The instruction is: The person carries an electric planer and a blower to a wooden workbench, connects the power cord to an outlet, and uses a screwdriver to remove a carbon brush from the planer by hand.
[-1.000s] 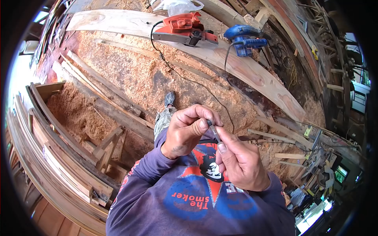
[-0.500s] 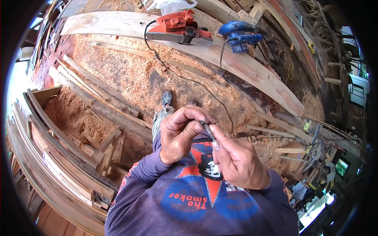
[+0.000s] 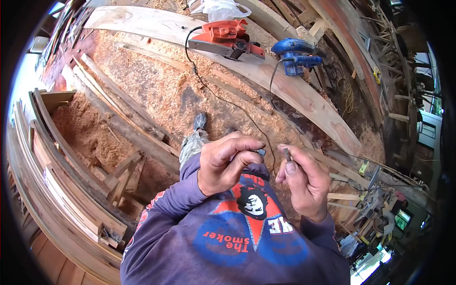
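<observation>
My left hand is closed in a pinch in front of my chest. Between its thumb and forefinger is a small dark piece with a ribbed side and a greyish end, its kind too small to make out. A short gap away, my right hand pinches a short dark rod-like piece that points up and away from me. Fingers cover most of both pieces, and they do not touch each other.
A long pale board lies ahead, bearing an orange electric planer and a blue power tool. A black cord crosses the shaving-covered ground. Timber is stacked at the left, and tools crowd the lower right.
Both hands were together on one slim dark piece. Now they are apart, the right hand shifted to the right, and each pinches a separate small piece.
</observation>
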Demonstrator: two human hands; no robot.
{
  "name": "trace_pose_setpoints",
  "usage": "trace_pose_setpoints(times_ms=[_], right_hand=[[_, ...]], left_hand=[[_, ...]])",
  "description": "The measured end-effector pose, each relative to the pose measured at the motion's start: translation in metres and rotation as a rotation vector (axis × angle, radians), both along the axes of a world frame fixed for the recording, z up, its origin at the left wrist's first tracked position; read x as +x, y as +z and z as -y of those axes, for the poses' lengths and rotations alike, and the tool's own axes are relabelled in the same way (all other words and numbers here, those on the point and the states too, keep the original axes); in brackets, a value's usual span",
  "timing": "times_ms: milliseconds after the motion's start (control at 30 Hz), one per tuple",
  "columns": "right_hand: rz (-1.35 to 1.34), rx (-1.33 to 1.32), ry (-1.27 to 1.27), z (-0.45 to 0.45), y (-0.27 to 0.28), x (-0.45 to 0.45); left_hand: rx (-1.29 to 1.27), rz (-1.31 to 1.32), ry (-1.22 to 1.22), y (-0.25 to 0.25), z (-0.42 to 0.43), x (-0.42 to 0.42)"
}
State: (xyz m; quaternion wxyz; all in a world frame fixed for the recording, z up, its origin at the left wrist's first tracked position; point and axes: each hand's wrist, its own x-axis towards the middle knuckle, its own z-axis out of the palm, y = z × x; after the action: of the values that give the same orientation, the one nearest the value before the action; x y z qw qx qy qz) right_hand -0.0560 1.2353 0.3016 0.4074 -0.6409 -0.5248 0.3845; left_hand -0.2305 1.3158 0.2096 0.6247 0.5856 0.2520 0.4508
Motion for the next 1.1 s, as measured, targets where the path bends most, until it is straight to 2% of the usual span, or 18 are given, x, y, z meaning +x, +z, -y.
trace_pose_setpoints(times_ms=[33, 167, 233, 300, 333, 400, 1100], right_hand=[[0.154, 0.142, 0.047, -0.003, -0.005, 0.002], [0.286, 0.115, 0.141, -0.003, -0.004, 0.014], [0.346, 0.132, 0.180, -0.009, -0.002, 0.013], [0.367, 0.293, 0.207, -0.015, -0.005, 0.010], [0.368, 0.292, 0.210, -0.017, -0.008, 0.010], [0.441, 0.400, 0.323, -0.019, -0.013, 0.011], [0.500, 0.404, 0.401, -0.038, -0.013, 0.013]], left_hand=[[0.118, -0.079, 0.000, 0.004, 0.000, 0.000], [0.319, -0.084, 0.017, 0.007, -0.003, -0.001], [0.319, -0.046, 0.048, 0.005, -0.001, -0.002], [0.284, -0.061, 0.008, 0.003, 0.001, -0.005], [0.283, -0.060, 0.011, 0.002, 0.002, -0.006], [0.234, -0.016, 0.049, 0.001, 0.005, -0.007], [0.182, 0.067, 0.022, 0.006, -0.004, -0.005]])
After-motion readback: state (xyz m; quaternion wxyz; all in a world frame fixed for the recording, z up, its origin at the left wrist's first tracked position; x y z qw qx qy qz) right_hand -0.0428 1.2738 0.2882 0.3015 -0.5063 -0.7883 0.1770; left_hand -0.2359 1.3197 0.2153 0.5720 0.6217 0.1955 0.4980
